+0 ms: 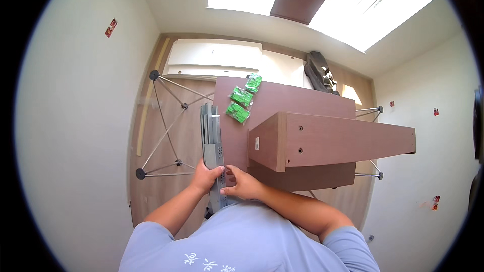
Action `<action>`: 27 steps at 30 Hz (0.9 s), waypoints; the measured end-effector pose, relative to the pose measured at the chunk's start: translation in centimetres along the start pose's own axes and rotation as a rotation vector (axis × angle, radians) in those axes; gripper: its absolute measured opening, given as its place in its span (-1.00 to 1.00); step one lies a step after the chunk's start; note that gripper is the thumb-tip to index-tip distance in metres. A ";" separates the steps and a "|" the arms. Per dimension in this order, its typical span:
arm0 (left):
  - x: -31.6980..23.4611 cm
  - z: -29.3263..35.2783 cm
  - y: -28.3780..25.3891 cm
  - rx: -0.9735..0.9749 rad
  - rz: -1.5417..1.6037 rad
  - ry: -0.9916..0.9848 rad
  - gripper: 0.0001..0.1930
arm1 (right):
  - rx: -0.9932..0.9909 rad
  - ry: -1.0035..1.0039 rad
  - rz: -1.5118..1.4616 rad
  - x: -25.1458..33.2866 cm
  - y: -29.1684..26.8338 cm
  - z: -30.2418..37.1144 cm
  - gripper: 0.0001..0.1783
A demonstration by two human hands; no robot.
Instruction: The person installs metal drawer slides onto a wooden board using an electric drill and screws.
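A long bundle of grey metal drawer slides (213,153) stands lengthwise in front of my body, its far end beside the left edge of a reddish-brown board (302,98). My left hand (203,177) is wrapped round the bundle from the left, thumb across its top. On the other side, my right hand (244,184) has thumb and fingers apart, with the fingertips close to the slides' right edge; whether they touch it I cannot tell. The near end of the slides is partly hidden by my shirt.
Several clear bags of green parts (238,112) lie on the board's left part. A reddish-brown box-like cabinet piece (343,141) rests across its right. Folding metal legs (169,133) spread out at the left. White panels (212,55) and a dark bag (317,73) lie by the far wall.
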State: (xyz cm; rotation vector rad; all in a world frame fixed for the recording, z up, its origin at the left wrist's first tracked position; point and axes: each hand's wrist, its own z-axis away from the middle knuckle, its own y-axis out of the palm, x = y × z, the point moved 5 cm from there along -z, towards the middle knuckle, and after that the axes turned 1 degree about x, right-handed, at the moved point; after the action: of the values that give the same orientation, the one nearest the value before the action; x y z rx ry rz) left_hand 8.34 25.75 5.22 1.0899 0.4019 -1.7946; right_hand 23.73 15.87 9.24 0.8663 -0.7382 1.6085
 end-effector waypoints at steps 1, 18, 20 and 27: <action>0.0 -0.7 0.9 -0.028 0.100 -0.027 -0.37 | 0.006 -0.036 -0.071 0.2 -0.1 -0.8 0.11; 5.0 -9.1 1.1 -0.408 -0.751 -0.202 -0.01 | -0.084 0.146 -0.198 -12.1 0.2 1.3 -0.32; 4.1 -8.9 1.5 -0.468 -0.833 -0.248 0.04 | -0.142 0.201 -0.174 -13.8 -0.5 3.9 -0.38; 1.4 -10.4 3.1 -0.452 -1.009 -0.269 0.13 | -0.302 0.307 -0.258 -13.8 -4.0 12.8 -0.45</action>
State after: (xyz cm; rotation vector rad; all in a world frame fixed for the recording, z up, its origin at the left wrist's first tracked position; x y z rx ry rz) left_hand 15.94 30.46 -1.01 0.2877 1.2746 -2.4750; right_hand 31.28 -1.19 4.51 0.4604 -0.6033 1.3183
